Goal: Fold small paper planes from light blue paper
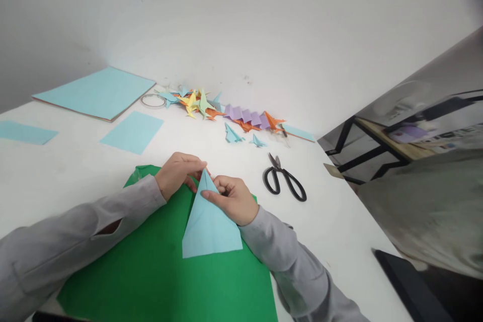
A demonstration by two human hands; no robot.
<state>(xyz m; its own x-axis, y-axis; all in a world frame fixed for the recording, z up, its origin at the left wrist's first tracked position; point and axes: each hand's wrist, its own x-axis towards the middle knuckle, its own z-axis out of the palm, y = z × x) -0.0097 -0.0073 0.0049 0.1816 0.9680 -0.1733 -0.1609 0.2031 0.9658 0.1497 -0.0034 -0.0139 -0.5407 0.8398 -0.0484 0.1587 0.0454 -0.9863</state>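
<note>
A light blue paper (213, 226), folded to a narrow point at its far end, is held over a green sheet (151, 266). My left hand (181, 173) pinches the pointed tip between thumb and fingers. My right hand (234, 198) grips the paper's right edge just below the tip, its thumb on top and the other fingers partly hidden behind. The paper's wide end points toward me, and a crease shows near the tip.
Black-handled scissors (285, 176) lie open to the right. Behind are folded paper figures (199, 103), a purple pleated strip (247, 114), a tape roll (153, 100), blue sheets (132, 132) and a large blue stack (98, 91) on the white table (332, 241).
</note>
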